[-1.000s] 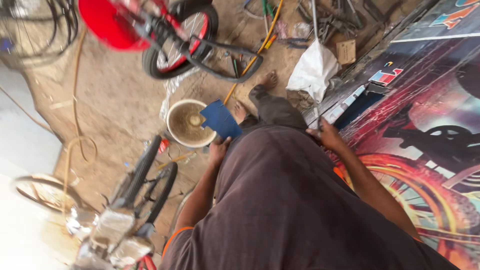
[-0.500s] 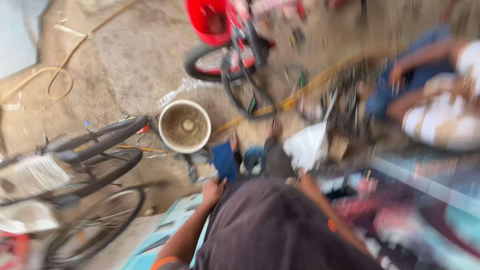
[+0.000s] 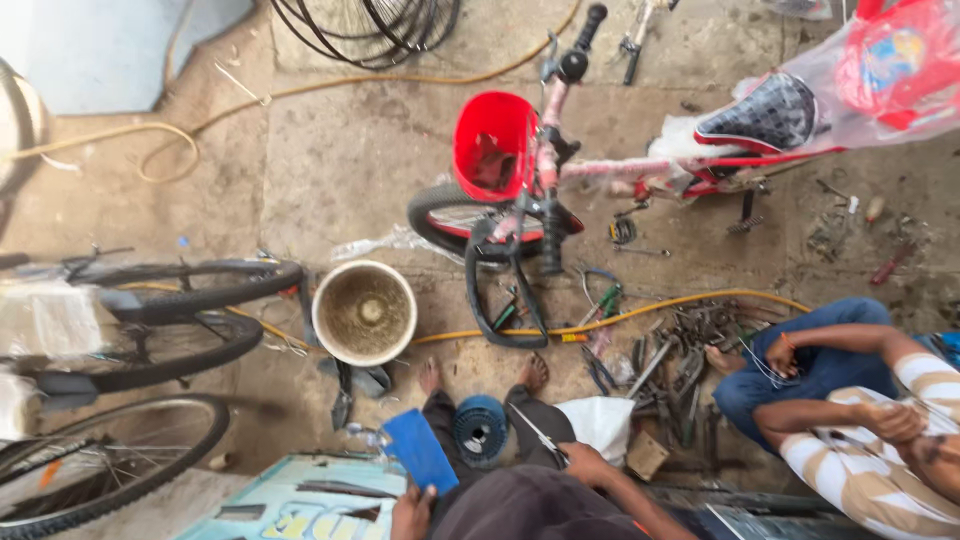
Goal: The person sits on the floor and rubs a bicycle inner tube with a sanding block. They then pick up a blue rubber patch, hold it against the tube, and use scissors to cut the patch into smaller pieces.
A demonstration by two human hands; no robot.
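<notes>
Left hand (image 3: 412,512) gripping blue card (image 3: 420,451), now lower and nearer body than a second ago, when raised over bucket (image 3: 364,312). Right hand (image 3: 583,462) closed on thin metal tool (image 3: 538,435), a second ago out flat on painted board. Blue spool (image 3: 480,428) between feet. Seated person (image 3: 850,400) at right, red bike (image 3: 560,190) ahead. Looks like settling back to seated work
</notes>
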